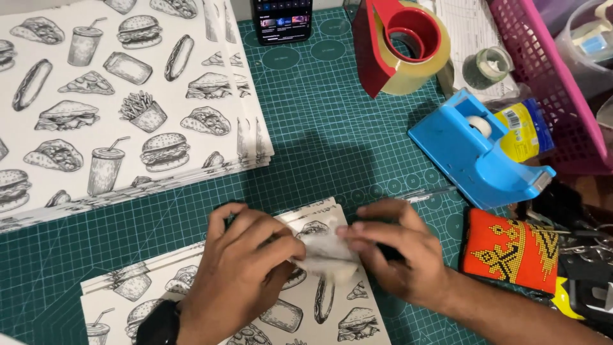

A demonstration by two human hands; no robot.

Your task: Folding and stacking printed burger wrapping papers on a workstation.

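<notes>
- The left hand [239, 271] pinched the left edge of one small white folded piece [325, 250].
- That piece lay between both hands, atop one small stack of printed sheets [300, 313].
- The right hand [399, 252] pinched its right edge.
- Right of the grip stood two tape dispensers, red [377, 45] and blue [476, 150].

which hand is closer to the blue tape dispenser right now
Right. The right hand lies below and slightly left of the blue tape dispenser, its fingers pinching a small translucent piece. The left hand sits farther left, over the printed paper sheets.
</notes>
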